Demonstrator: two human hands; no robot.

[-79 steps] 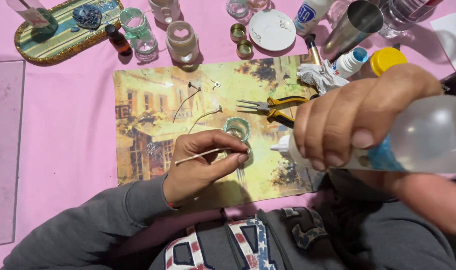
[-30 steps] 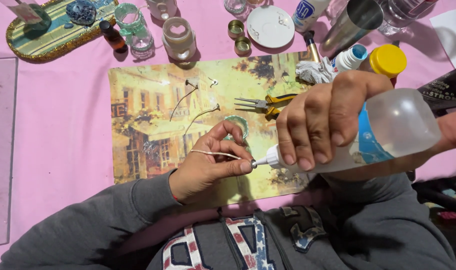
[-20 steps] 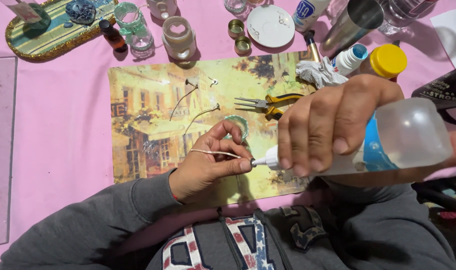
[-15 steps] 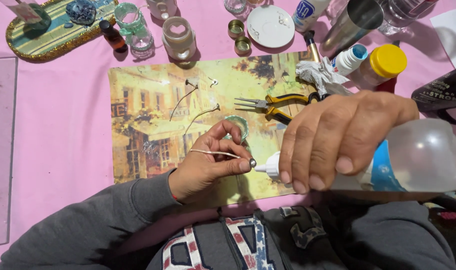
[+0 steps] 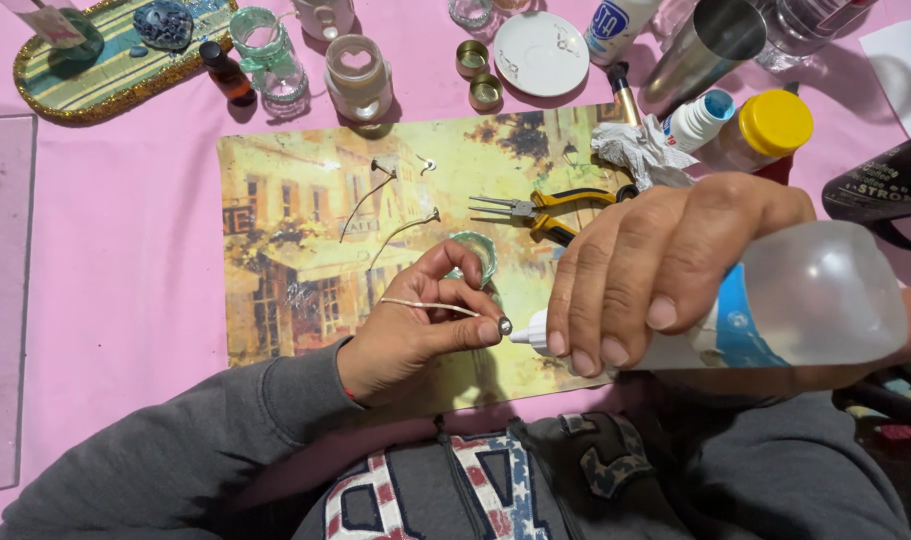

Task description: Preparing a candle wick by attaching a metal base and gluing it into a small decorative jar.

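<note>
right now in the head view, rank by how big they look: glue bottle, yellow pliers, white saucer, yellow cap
1. glue bottle, though nearness to the camera inflates it
2. yellow pliers
3. white saucer, close to the pliers, so unsure
4. yellow cap

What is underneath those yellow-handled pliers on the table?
The pliers lie on a painted street-scene mat, which rests on a pink tablecloth. The right hand and its glue bottle cover the mat's right edge, so that part is hidden.

Clear squeeze bottle (image 5: 816, 300) w/ blue label band lies sideways at right. Top right: white bottle w/ blue label (image 5: 616, 22), small white tube w/ blue cap (image 5: 698, 118), yellow-capped bottle (image 5: 771, 128), black spray can w/ pale lettering (image 5: 881, 180).
</note>
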